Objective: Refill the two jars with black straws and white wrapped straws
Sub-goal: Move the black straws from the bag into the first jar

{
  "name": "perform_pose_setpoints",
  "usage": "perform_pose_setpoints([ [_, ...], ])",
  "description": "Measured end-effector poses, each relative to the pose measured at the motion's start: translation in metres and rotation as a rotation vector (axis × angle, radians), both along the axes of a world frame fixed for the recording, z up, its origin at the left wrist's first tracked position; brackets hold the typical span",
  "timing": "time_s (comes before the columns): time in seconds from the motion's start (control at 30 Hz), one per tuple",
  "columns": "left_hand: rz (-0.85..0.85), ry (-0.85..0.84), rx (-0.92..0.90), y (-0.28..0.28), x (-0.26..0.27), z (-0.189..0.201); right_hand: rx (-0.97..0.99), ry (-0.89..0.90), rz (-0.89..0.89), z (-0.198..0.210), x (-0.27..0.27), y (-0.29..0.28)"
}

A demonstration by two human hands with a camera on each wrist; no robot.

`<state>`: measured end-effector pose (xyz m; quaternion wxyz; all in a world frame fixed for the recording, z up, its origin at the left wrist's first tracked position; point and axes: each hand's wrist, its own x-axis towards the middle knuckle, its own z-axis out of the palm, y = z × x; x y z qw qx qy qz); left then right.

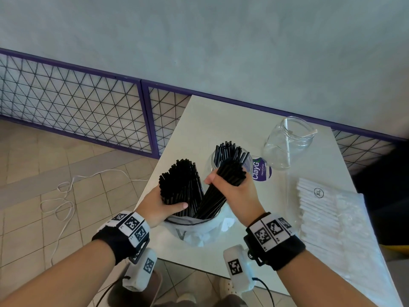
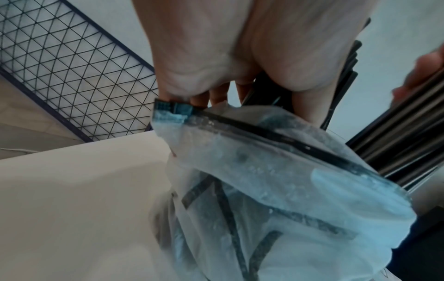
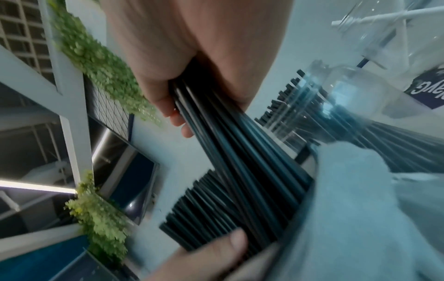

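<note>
A translucent plastic bag [image 1: 199, 231] [image 2: 276, 190] of black straws stands at the table's near edge. My left hand [image 1: 163, 207] grips the bag's mouth together with one bundle of black straws [image 1: 181, 187]. My right hand [image 1: 230, 187] [image 3: 187, 79] grips a second bundle of black straws [image 1: 230, 173] [image 3: 235, 152], tilted toward a glass jar [image 1: 212, 161] that holds several black straws. A second glass jar [image 1: 287, 142] behind it to the right holds a single white wrapped straw [image 1: 287, 140]. A pack of white wrapped straws [image 1: 321, 207] lies at the right.
The white table [image 1: 199, 120] is narrow, with tiled floor and a white cable [image 1: 62, 196] to its left. A purple-framed wire fence [image 1: 88, 107] runs behind. A purple round label [image 1: 261, 171] lies between the jars.
</note>
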<state>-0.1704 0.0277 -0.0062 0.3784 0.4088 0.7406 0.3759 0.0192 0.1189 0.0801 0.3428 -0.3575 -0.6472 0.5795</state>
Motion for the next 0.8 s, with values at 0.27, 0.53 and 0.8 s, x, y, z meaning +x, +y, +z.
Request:
perform_pose_setpoints([
  [0.27, -0.025, -0.007, -0.063, 0.002, 0.000, 0.008, -0.003, 0.326, -0.055, 0.071, 0.026, 0.040],
  [0.53, 0.017, -0.056, -0.095, 0.001, 0.001, 0.003, 0.191, 0.227, -0.191, 0.082, 0.029, 0.095],
  [0.8, 0.029, -0.071, -0.060, 0.003, 0.008, 0.003, 0.080, -0.060, -0.298, -0.005, 0.003, 0.110],
])
